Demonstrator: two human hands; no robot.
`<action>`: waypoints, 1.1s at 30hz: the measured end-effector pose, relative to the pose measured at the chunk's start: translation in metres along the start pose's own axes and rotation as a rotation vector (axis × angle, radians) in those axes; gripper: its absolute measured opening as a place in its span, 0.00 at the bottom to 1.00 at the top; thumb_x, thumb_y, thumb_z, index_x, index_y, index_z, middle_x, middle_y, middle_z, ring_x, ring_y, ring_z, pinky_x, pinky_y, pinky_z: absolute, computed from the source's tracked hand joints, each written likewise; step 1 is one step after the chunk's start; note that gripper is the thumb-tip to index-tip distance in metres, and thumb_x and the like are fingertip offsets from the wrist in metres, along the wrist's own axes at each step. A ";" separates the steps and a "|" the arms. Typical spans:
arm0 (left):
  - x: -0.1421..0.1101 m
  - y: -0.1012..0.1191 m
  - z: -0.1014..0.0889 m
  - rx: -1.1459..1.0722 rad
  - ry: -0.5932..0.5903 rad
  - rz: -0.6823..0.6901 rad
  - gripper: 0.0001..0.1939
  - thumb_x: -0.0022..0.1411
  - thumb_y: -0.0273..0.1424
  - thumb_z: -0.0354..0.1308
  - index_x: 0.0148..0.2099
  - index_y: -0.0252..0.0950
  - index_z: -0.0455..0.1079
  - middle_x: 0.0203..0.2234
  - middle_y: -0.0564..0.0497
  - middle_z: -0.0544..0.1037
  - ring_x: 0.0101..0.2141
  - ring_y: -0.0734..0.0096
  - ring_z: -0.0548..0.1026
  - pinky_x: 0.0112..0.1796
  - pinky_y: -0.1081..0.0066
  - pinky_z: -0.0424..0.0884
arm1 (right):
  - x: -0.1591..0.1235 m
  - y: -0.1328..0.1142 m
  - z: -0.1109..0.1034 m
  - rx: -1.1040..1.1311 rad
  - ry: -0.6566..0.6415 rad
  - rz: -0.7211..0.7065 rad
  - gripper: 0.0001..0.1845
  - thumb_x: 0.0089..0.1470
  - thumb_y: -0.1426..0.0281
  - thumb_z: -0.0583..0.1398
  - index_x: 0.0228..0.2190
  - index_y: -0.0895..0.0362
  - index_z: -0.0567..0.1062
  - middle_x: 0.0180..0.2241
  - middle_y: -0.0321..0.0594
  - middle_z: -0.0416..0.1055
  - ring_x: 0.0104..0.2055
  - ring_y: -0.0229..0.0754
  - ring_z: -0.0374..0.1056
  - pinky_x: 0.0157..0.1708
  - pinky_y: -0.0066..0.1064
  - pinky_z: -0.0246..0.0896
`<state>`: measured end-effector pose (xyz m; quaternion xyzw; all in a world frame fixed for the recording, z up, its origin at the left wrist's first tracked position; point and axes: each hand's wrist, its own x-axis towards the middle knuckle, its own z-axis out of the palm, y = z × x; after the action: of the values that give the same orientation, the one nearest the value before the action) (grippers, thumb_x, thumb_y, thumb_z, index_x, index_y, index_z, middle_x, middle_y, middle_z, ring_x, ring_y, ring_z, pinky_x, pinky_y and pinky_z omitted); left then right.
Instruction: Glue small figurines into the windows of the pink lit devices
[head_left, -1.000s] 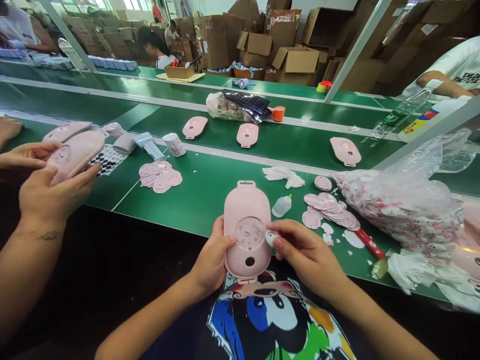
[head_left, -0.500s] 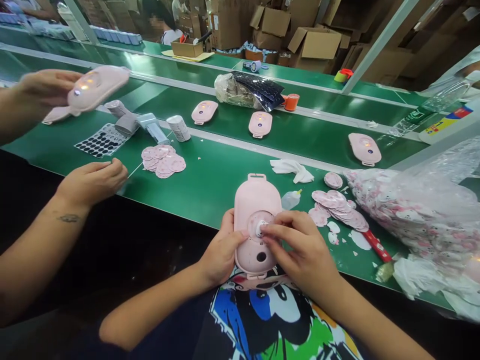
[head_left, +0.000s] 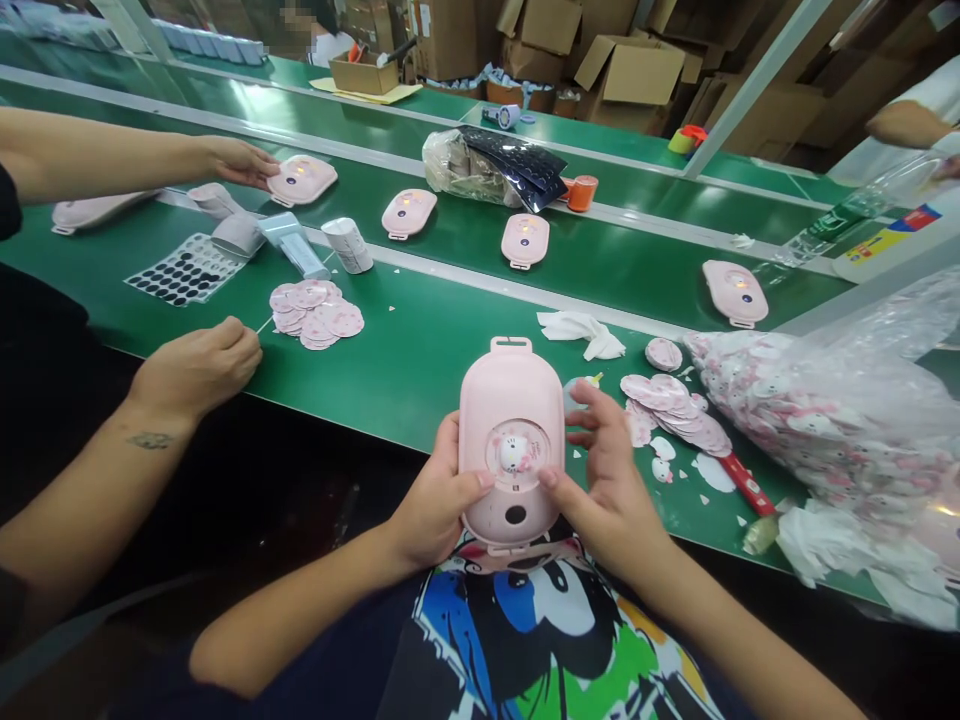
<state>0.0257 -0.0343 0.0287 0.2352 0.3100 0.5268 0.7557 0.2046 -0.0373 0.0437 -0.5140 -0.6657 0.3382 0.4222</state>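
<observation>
Your left hand (head_left: 439, 495) clamps the pale pink rounded plastic case (head_left: 511, 385), long axis running near-far, loop tab (head_left: 511, 345) pointing far; your open right hand (head_left: 607, 470) sits apart, just beside it.

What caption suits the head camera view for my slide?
Left hand grips a pink plastic case with a cat-face sticker, right hand at its edge, above a green conveyor belt.

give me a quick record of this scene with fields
left hand: grips a pink plastic device
right hand: open beside the device, thumb at its edge
on device: round cat-face sticker
nearby: loose round pink stickers, clear plastic bag of stickers
surface: green conveyor belt
co-worker: hands at left, one touching another pink device
</observation>
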 end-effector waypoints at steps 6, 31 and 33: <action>-0.001 0.000 -0.001 0.107 -0.009 0.002 0.36 0.47 0.35 0.72 0.56 0.42 0.61 0.47 0.47 0.76 0.48 0.54 0.75 0.46 0.60 0.72 | -0.004 0.006 0.012 0.503 -0.198 0.292 0.37 0.63 0.60 0.58 0.66 0.39 0.46 0.67 0.39 0.51 0.68 0.51 0.51 0.65 0.53 0.51; 0.008 -0.010 -0.007 0.296 0.045 0.050 0.35 0.45 0.28 0.70 0.55 0.41 0.61 0.44 0.48 0.75 0.46 0.58 0.74 0.45 0.62 0.70 | -0.009 -0.004 0.009 0.273 -0.157 0.185 0.39 0.62 0.64 0.58 0.67 0.42 0.45 0.66 0.42 0.52 0.67 0.54 0.50 0.67 0.56 0.43; 0.007 -0.009 -0.006 0.272 0.040 0.041 0.36 0.45 0.30 0.71 0.55 0.41 0.61 0.44 0.49 0.75 0.45 0.58 0.74 0.45 0.62 0.71 | -0.009 -0.004 0.010 0.360 -0.150 0.238 0.38 0.62 0.64 0.59 0.66 0.41 0.46 0.66 0.40 0.53 0.67 0.52 0.51 0.67 0.54 0.45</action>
<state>0.0294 -0.0306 0.0167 0.3313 0.3887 0.4996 0.6997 0.1952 -0.0470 0.0413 -0.4789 -0.5588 0.5361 0.4134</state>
